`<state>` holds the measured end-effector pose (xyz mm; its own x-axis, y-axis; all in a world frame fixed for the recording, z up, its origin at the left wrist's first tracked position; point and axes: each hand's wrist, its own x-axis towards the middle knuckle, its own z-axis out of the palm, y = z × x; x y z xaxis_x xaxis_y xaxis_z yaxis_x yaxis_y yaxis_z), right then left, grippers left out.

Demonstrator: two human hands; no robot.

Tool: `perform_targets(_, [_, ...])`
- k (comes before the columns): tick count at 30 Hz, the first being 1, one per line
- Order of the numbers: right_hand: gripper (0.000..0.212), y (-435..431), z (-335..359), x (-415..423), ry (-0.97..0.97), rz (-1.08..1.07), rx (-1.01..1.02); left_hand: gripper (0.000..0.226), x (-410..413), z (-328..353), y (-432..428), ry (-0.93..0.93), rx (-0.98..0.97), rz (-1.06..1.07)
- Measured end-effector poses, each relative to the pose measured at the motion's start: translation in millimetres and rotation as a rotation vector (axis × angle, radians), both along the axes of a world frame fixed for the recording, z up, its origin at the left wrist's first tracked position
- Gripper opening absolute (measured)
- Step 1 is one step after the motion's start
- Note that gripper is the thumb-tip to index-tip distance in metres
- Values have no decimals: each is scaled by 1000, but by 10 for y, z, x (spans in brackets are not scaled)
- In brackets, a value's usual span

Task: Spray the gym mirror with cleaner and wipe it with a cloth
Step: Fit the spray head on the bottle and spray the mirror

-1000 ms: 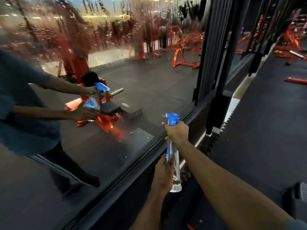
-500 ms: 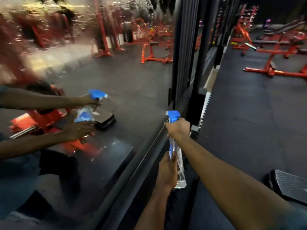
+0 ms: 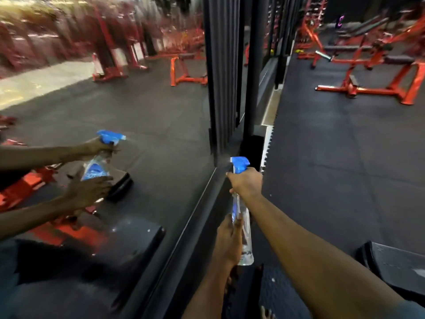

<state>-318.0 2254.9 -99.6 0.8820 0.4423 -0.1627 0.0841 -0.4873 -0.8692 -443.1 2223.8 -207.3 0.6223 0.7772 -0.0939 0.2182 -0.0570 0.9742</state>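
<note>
Spray bottle held upright just off the mirror's black lower frame, long axis near vertical, base slightly nearer the camera. Blue trigger head on top, nozzle aimed left at the mirror, faint mist at its tip. Right hand wrapped round the neck under the trigger head, fingers curled closed on it. Left hand cupped against the lower clear body, fingers curled round it, steadying the base.

Glass filling the left side, bounded at right by a ribbed black pillar and below by the frame running diagonally toward the lower left. Upper glass streaked and blurred. Reflected bottle and arms visible at left.

Right of the pillar, broad dark rubber floor, open out to red-orange weight benches well apart at far right. Black padded block near the lower right edge, beside the right forearm. No cloth seen.
</note>
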Motion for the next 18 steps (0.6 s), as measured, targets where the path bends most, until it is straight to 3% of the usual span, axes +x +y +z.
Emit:
perform_targets(10, [33,593,298,1417,61,77,65,103,1434,304,553,-29,-12,40])
perform_targets(18, [36,1034,1217,1321,4,214,254,90,1597,856,1062,-28,250,273])
